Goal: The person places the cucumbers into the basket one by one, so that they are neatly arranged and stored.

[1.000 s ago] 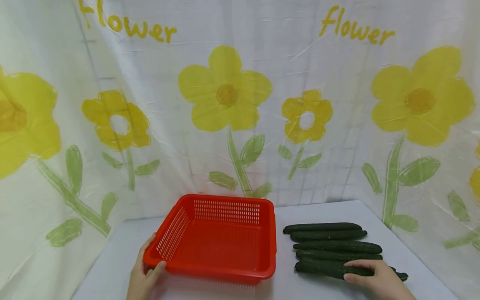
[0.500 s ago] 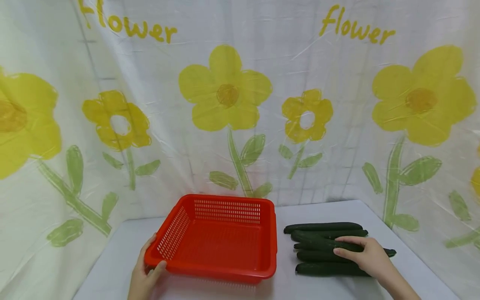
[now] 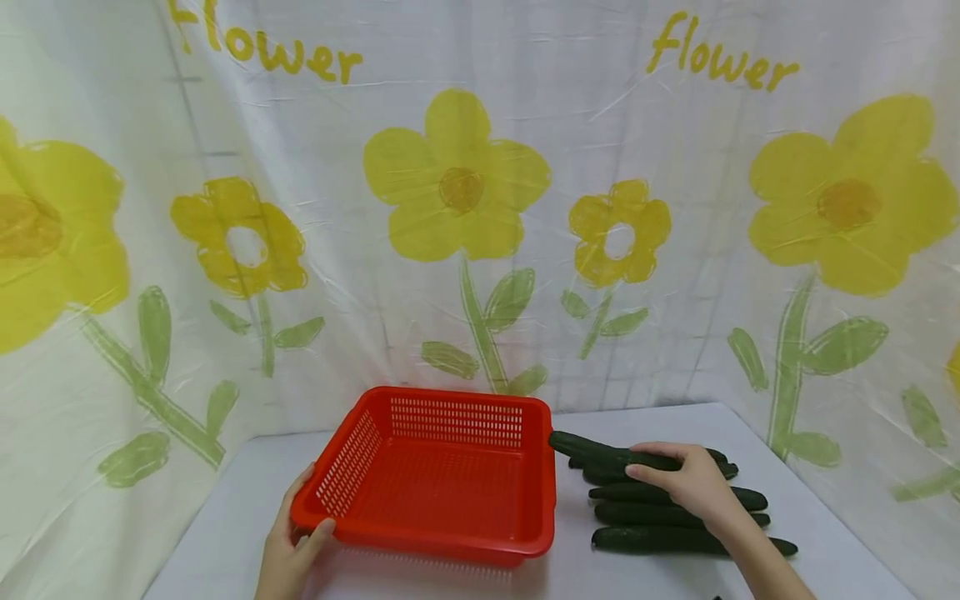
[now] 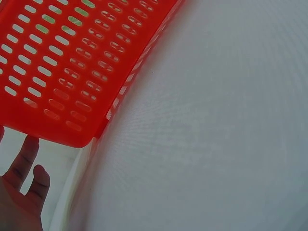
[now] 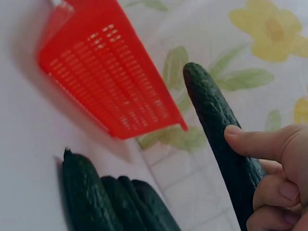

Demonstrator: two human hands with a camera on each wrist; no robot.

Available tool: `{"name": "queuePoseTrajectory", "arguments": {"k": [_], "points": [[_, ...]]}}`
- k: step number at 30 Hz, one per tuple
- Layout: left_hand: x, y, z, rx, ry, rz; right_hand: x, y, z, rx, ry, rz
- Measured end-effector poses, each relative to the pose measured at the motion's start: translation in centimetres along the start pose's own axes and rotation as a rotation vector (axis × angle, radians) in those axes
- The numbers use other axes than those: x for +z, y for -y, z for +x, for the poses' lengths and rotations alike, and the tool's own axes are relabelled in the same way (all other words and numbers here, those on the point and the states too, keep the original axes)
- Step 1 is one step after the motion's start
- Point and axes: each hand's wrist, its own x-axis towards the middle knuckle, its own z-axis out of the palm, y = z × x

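Note:
A dark green cucumber (image 5: 219,120) is in my right hand (image 3: 693,479), pinched between thumb and fingers. It hangs above the row of cucumbers (image 3: 660,540), its far end tilted up close to the right rim of a red plastic basket (image 3: 442,546). In the right wrist view that end stands apart from the basket wall. My left hand (image 3: 288,542) holds the basket's near left corner, thumb at the front rim and fingers along the left side. Fingertips (image 4: 31,142) touch the slotted wall in the left wrist view. Nothing lies inside the basket.
Several cucumbers (image 5: 89,192) lie side by side on the white table (image 3: 570,575), right of the basket. A white curtain (image 3: 675,350) painted with yellow flowers hangs behind and along both sides of the table.
My right hand has lifted the cucumber from the near end of the row and carried it up and leftward over the others toward the basket. My left hand and the basket have stayed put.

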Motion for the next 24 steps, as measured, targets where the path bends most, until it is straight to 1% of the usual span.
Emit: {"name": "queuePoseTrajectory", "arguments": {"k": [4, 11, 17, 21, 24], "points": [[-0.1, 0.1, -0.1, -0.001, 0.001, 0.001, 1.3, 1.0, 1.0, -0.024, -0.001, 0.008], [-0.1, 0.2, -0.3, 0.053, -0.008, -0.017, 3.4, 2.6, 2.7, -0.047, -0.004, 0.032], [-0.1, 0.2, -0.2, 0.087, -0.012, -0.003, 5.1, 3.6, 3.8, -0.076, -0.025, -0.018], [-0.1, 0.2, -0.2, 0.108, -0.009, -0.003, 6.0, 4.3, 4.7, -0.069, -0.036, -0.026], [-0.2, 0.4, -0.4, 0.110, -0.019, -0.001, 6.7, 4.7, 5.4, -0.076, -0.030, -0.040]]}}
